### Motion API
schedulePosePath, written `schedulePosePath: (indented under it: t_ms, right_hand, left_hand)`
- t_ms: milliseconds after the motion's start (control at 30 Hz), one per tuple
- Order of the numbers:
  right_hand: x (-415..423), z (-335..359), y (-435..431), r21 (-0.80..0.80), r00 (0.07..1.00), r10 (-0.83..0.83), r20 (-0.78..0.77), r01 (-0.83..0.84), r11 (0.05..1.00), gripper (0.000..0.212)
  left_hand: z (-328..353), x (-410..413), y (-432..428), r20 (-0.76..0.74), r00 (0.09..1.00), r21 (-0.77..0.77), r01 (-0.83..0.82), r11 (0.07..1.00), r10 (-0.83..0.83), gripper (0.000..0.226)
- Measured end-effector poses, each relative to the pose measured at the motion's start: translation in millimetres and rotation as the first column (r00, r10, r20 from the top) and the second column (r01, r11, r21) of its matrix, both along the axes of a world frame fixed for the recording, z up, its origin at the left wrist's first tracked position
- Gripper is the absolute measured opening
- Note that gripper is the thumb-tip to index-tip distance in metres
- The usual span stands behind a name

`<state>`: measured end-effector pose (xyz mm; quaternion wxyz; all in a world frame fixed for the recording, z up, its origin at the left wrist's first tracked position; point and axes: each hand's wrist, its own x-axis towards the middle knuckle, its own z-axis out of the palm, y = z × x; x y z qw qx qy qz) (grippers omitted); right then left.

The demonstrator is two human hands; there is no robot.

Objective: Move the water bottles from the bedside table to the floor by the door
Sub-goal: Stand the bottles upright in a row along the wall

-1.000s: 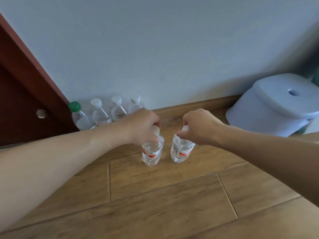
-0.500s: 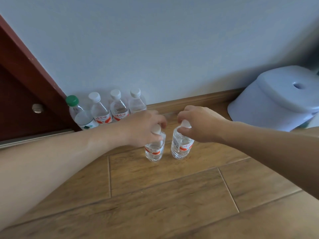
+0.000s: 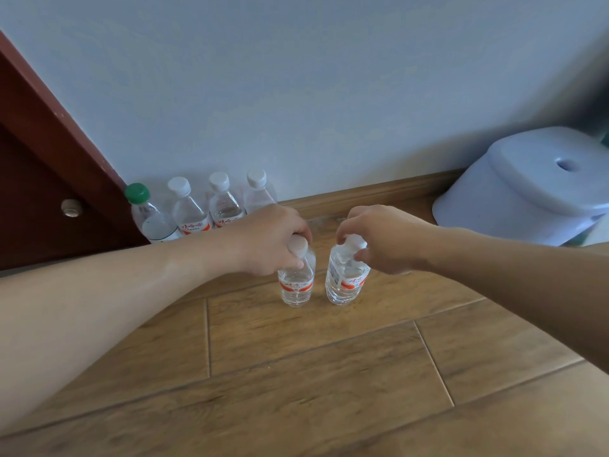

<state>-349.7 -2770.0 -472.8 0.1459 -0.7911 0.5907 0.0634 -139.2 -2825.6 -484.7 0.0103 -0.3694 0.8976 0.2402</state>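
- Right of the door [image 3: 33,192], hard against its frame: green-capped bottle [image 3: 148,219], white label with a green mark, writing too small to read.
- Next along from the door: three white-capped bottles [image 3: 192,212] in a row by the skirting board [image 3: 362,196]; two show orange-red bands with red script, not legible.
- Further from the door, out on the floor [image 3: 296,374]: left bottle [image 3: 296,285], upright, same orange-red band; left hand [image 3: 270,240] curled over its white cap, gripping it.
- Just beside it, away from the door: right bottle [image 3: 346,282], leaning slightly, same band plus unreadable fine print; right hand [image 3: 385,239] pinching its cap.
- Farthest from the door: pale lilac plastic stool [image 3: 527,186].
- On the door: small round knob [image 3: 71,207].
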Motion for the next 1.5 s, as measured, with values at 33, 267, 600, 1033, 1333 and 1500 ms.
schedulePosePath:
  t_ms: [33, 267, 600, 1033, 1333, 1500]
  right_hand:
    - [0, 0, 0, -0.007, 1.0, 0.0, -0.004, 0.0, 1.0, 0.032]
    - [0, 0, -3, -0.043, 1.0, -0.012, -0.013, 0.012, 0.999, 0.031]
    - [3, 5, -29, -0.105, 0.999, -0.035, 0.017, 0.037, 0.994, 0.024]
    - [-5, 0, -63, -0.113, 0.99, -0.121, 0.076, 0.129, 0.985, 0.031]
    - [-2, -3, -93, -0.16, 0.966, -0.178, 0.186, 0.209, 0.965, 0.032]
    - [-1, -11, -103, -0.184, 0.954, -0.201, 0.224, 0.244, 0.952, 0.035]
  left_hand:
    - [0, -1, 0, -0.001, 1.0, 0.0, -0.006, 1.0, 0.006, 0.032]
    - [4, -9, 1, -0.031, 0.998, -0.002, -0.063, 0.998, 0.063, 0.027]
    - [-2, -21, -12, -0.05, 0.997, -0.049, -0.069, 0.996, 0.067, 0.012]
    - [-2, -29, -50, -0.042, 0.995, -0.096, -0.092, 0.991, 0.088, 0.018]
    - [7, -29, -83, 0.028, 0.995, -0.163, -0.085, 0.983, 0.091, 0.029]
    - [-1, -31, -104, 0.006, 0.994, -0.199, -0.104, 0.974, 0.108, 0.028]
